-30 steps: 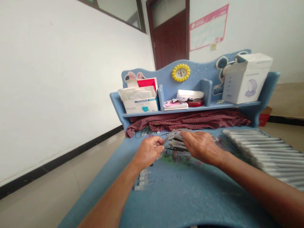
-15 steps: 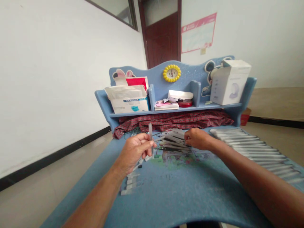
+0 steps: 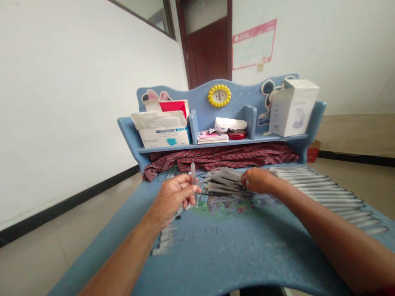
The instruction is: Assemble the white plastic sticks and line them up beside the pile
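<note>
My left hand [image 3: 177, 193] is closed on a slim translucent pen barrel [image 3: 193, 172], held upright between thumb and fingers. My right hand [image 3: 256, 180] is at the right end of a loose pile of pen parts [image 3: 224, 181], its fingers curled together; whatever they pinch is hidden. The pile mixes clear tubes with thinner dark sticks. Below my left hand lie several clear pieces like pen caps [image 3: 166, 240] in a short column, with a small black piece [image 3: 178, 217] near them. A long row of pens [image 3: 321, 191] lies side by side along the table's right side.
The blue table [image 3: 216, 255] has a shelf at its back. On that shelf stand a mask box [image 3: 166, 137], papers [image 3: 212, 137], a red round tin [image 3: 237, 135] and a tall white box [image 3: 293, 109]. A plaid cloth [image 3: 222, 157] is bunched underneath. A yellow clock [image 3: 219, 95] hangs above.
The view has shifted slightly, moving the table and shelf a little left in the picture. Both hands keep nearly the same places and grips.
</note>
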Action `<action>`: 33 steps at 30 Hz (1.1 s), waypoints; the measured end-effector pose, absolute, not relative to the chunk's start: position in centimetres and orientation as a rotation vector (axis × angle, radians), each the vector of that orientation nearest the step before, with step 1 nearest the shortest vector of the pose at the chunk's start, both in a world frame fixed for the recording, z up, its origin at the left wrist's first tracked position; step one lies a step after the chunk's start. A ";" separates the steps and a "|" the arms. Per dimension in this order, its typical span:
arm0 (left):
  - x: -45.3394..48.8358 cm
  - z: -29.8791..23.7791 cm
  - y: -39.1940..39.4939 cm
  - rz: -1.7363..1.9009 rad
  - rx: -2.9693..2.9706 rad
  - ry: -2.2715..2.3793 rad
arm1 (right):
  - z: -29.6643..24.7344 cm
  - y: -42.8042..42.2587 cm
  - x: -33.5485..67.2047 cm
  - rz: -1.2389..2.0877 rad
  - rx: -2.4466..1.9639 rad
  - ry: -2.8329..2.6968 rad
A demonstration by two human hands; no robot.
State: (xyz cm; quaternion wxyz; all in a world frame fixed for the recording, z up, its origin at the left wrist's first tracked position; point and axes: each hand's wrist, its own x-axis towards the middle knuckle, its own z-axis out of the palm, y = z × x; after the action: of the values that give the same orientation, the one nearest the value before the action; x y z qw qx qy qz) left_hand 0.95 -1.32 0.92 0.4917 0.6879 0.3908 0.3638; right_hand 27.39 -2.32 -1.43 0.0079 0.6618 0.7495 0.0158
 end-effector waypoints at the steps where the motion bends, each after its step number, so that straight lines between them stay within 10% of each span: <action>1: 0.9 0.9 -1.3 0.877 1.673 0.951 | -1.5 -2.4 27.1 0.079 2.050 2.337; 11: 1.0 0.5 -1.6 0.761 1.759 0.960 | -2.3 -2.5 26.0 0.194 2.102 2.600; 20: 1.1 0.2 -1.9 0.522 1.884 0.919 | -0.5 -4.2 22.7 -2.440 1.684 3.036; 33: 1.4 0.2 -2.5 0.421 1.933 0.901 | -1.3 -4.5 21.3 -2.753 1.464 2.886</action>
State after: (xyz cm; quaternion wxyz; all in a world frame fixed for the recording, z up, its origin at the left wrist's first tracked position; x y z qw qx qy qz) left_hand 1.41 -2.49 0.17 0.4651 0.7871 0.3670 0.1716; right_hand 21.31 -4.52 -1.26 -0.5258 0.2931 0.5779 -0.5511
